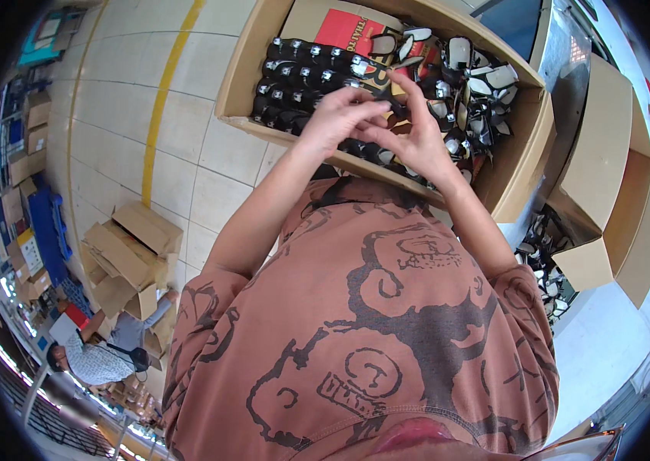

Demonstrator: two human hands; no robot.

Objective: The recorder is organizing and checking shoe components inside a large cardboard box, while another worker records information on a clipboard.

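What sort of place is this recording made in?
Probably a warehouse or packing floor. Both hands, left hand and right hand, work over an open carton full of small black parts; flattened boxes pile on the tiled floor, which has a yellow line.

floor (pixel 179 161): pale tiles with a yellow line (pixel 167 84) running along it
on it, up front: big open cardboard box (pixel 240 77) packed with small black parts (pixel 302 77)
on it, left: heap of flattened cartons (pixel 129 257), someone crouched just beside them

A warehouse: tiled floor (pixel 110 115) with yellow line (pixel 164 92), stacked cartons (pixel 121 257).
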